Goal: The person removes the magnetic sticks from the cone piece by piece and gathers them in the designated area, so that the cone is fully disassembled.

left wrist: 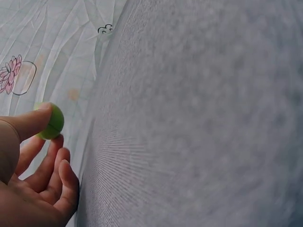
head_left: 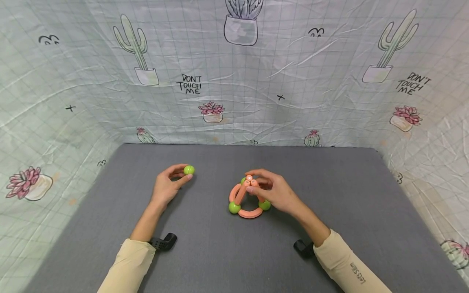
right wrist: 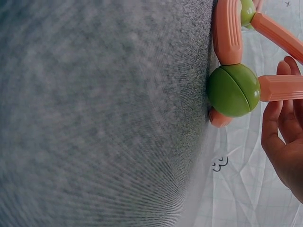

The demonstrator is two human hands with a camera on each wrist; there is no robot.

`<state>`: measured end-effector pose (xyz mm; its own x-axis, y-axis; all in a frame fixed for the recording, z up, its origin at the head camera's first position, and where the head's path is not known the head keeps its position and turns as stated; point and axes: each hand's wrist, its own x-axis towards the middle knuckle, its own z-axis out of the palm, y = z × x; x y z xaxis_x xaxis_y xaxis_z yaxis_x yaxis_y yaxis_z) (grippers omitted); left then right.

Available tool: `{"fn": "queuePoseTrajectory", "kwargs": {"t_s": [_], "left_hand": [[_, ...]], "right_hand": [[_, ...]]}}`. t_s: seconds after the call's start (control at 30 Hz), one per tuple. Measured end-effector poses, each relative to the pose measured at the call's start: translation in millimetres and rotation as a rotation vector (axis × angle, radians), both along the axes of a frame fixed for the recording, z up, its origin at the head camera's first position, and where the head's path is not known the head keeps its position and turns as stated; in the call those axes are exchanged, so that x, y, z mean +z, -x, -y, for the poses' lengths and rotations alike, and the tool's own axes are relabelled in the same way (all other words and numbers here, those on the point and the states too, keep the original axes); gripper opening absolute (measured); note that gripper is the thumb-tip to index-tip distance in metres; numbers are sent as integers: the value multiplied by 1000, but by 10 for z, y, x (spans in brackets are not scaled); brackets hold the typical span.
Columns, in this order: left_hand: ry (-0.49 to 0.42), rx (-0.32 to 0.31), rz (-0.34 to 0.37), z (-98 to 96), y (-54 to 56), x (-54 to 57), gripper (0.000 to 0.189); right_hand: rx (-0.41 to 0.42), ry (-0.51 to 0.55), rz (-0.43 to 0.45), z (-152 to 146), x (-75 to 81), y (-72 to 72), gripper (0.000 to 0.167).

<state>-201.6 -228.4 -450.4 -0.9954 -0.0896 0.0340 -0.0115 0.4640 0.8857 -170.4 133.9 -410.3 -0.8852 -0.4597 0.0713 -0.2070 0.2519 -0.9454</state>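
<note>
My left hand (head_left: 165,188) pinches a small green ball (head_left: 189,170) between thumb and fingertips, above the table left of centre. In the left wrist view that ball (left wrist: 55,122) shows a thin seam, and the other fingers curl loosely below. At centre stands a pyramid-like frame of toy rods and balls. Its base joins curved orange rods (head_left: 250,213) with green balls (head_left: 234,207). Straight orange rods (head_left: 239,195) lean inward from them, their bare ends meeting at the top. My right hand (head_left: 277,192) holds these upper ends together with thumb and fingers. A ribbed straight rod (right wrist: 279,88) rises from a base ball (right wrist: 234,91) beside the fingers.
The dark grey table (head_left: 205,252) lies beneath the frame. A pale cloth (head_left: 249,81) with cactus drawings hangs along the back and both sides. Black wrist-worn cameras (head_left: 169,241) sit below each hand, next to the beige sleeves (head_left: 128,264).
</note>
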Motion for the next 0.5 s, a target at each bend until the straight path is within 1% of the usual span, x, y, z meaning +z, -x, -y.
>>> {"fn": "queuePoseTrajectory", "kwargs": {"t_s": [0.1, 0.3, 0.5], "left_hand": [[17, 1, -1, 22, 24, -6, 48], [72, 15, -5, 58, 62, -16, 48], [100, 8, 29, 78, 72, -21, 48]], "right_hand": [[-2, -1, -3, -1, 0, -2, 42], [-19, -36, -32, 4, -8, 1, 44], [-12, -39, -34, 5, -36, 20, 41]]}}
